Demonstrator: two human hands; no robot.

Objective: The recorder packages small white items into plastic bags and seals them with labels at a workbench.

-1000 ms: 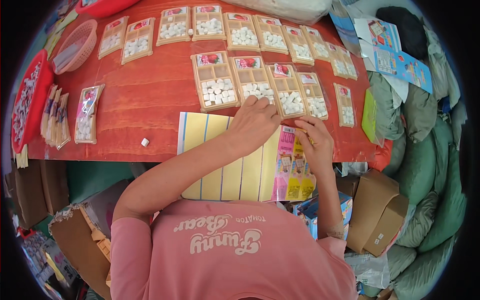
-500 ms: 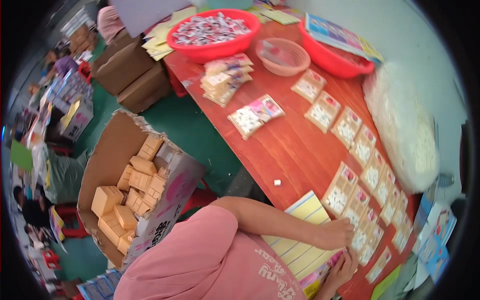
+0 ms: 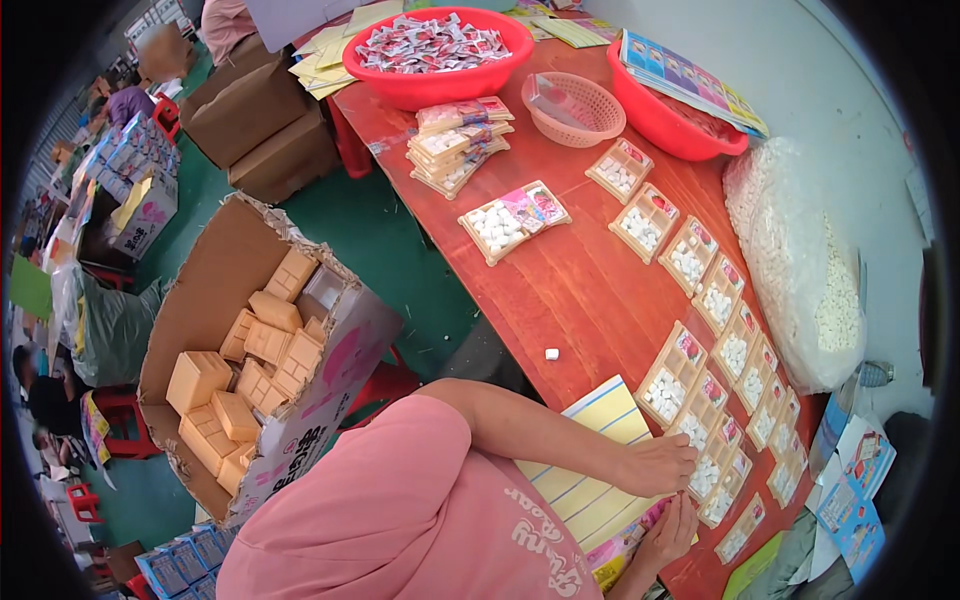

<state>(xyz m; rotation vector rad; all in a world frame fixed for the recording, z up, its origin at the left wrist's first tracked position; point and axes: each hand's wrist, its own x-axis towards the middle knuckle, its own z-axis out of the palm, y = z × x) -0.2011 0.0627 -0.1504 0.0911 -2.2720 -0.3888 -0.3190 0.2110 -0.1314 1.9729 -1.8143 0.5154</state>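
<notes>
Close together over a yellow blue-lined sheet (image 3: 590, 470) are my hands. My left hand (image 3: 655, 465) reaches across from the left, fingers bent down and closed; what they pinch is hidden. My right hand (image 3: 668, 538) lies just below, fingers curled beside a pink and yellow printed strip (image 3: 615, 553). Whether it grips the strip cannot be made out. Right beside my fingertips stand beige compartment trays (image 3: 665, 392) with small white pieces and red-pictured sachets. One more filled tray (image 3: 735, 527) stands on its own to the right.
A red basin of sachets (image 3: 437, 95), a pink basket (image 3: 570, 112) and another red basin (image 3: 680, 145) stand at the back. Stacked filled trays (image 3: 455, 150) are near the table's left edge. A carton of beige trays (image 3: 190, 285) stands left; a clear bag of white pieces (image 3: 795, 270) lies right.
The view has shifted slightly and sharpened. Both hands stay close together over the printed strip, with my right fingers now nearer my left fingertips.
</notes>
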